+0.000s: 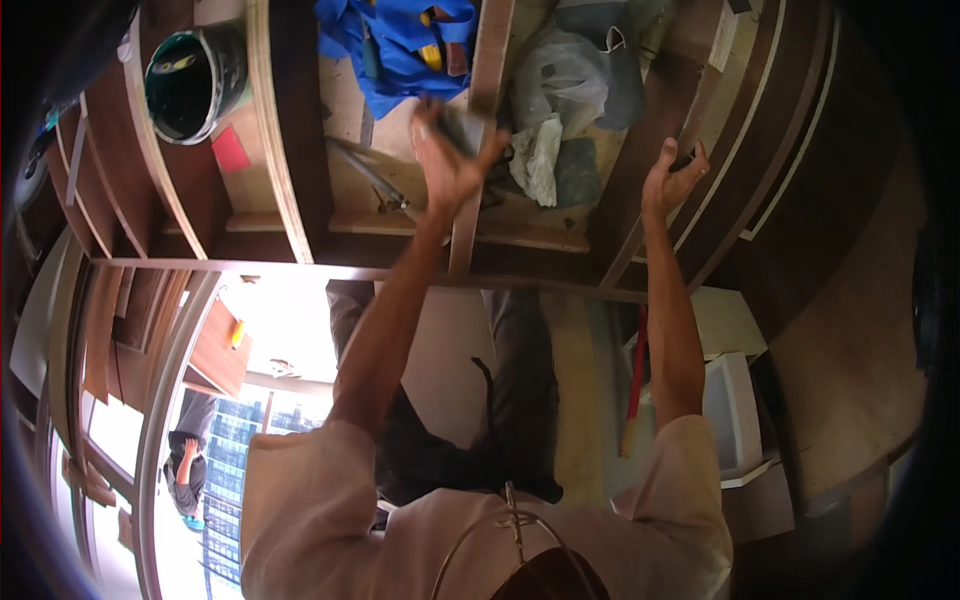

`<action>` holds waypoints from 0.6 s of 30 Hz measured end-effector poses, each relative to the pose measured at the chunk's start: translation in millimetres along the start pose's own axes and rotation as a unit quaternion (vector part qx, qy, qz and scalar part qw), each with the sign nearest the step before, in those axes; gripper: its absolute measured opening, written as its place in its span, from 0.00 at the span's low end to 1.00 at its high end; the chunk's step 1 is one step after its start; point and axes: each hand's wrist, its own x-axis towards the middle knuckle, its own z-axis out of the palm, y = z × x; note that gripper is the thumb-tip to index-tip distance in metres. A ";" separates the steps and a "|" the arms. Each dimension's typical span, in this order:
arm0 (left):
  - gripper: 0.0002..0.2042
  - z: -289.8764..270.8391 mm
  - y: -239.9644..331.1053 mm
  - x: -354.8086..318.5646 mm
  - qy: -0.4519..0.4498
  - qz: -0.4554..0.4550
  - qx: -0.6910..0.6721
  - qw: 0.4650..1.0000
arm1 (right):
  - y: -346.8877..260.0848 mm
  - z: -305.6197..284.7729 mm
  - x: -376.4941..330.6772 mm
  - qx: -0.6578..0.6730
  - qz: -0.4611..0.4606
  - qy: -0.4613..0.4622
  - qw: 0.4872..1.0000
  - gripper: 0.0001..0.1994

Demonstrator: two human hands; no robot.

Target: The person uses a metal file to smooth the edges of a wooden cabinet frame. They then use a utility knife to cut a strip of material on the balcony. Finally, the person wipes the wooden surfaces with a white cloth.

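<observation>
My left hand (pixel 450 170) reaches over a compartment of the wooden shelf frame, with thumb and fingers spread and slightly blurred. A flat grey piece (pixel 464 128) shows between them; whether the hand touches it is unclear. Just beyond lies a blue cloth bag (pixel 405 50) with tools in it, among them some yellow handles. My right hand (pixel 675 182) is at a wooden divider (pixel 704 92) on the right, thumb on one side of its edge and curled fingers on the other. Between the hands are a clear plastic bag (pixel 563 80) and a crumpled white paper (pixel 540 165).
A dark bucket (pixel 200 85) stands in a left compartment, near a red card (pixel 230 149). Raised dividers and the frame's near rail (pixel 350 271) separate the compartments. A red bar (pixel 634 385) and white panels (pixel 735 415) stand beside me. Another person (pixel 188 465) is at lower left near windows.
</observation>
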 end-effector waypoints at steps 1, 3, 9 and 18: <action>0.50 6.5 8.8 28.7 0.015 0.079 0.004 0.997 | 0.6 0.8 0.4 0.000 -0.017 0.009 1.000 0.37; 0.50 10.6 20.8 51.7 0.011 0.070 0.010 0.997 | 1.3 1.3 -0.2 0.007 -0.032 0.008 0.999 0.37; 0.49 4.3 14.2 14.5 0.035 0.075 0.037 0.996 | -2.4 -0.3 -1.4 0.024 -0.007 0.005 1.000 0.38; 0.53 35.8 5.8 84.9 0.077 0.131 0.005 0.988 | -1.5 -1.0 -2.2 0.020 -0.039 0.010 0.999 0.36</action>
